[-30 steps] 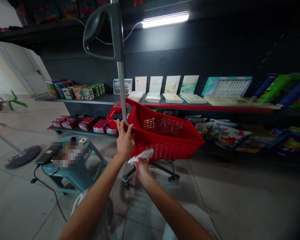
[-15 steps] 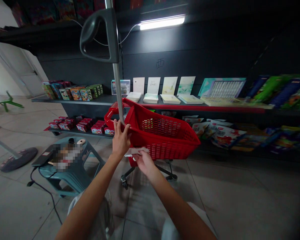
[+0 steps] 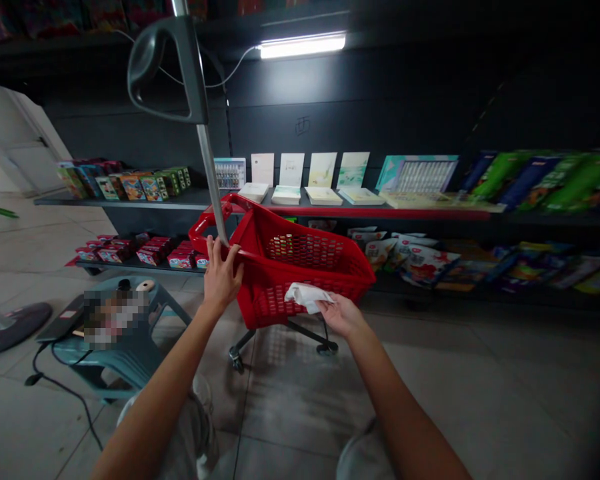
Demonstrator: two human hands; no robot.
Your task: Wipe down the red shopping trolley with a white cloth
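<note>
A red plastic shopping cart (image 3: 305, 267) with perforated basket walls stands before me on grey legs with casters. My left hand (image 3: 220, 277) grips its near rim beside the handle, fingers bent over the edge and thumb lower on the outer wall. A metal pole (image 3: 211, 173) with a dark grey loop handle (image 3: 190, 73) rises just beyond those fingers; its lower end is hidden by the cart. My right hand (image 3: 343, 313) pinches a crumpled white tissue (image 3: 307, 295) in front of the basket's near side wall. Whether the tissue touches the wall, I cannot tell.
A blue-grey plastic stool (image 3: 155, 307) at left carries a black device (image 3: 63, 320) and blurred items, with a cable (image 3: 63, 383) trailing down. Dark shelving (image 3: 415, 93) behind holds small boxes, booklets (image 3: 323, 172) and snack bags (image 3: 425, 263). A round pole base (image 3: 20, 323) stands far left.
My right hand has moved right with the tissue, along the basket's side, and more of the tissue shows. My left hand stays on the rim. The whole view has shifted slightly.
</note>
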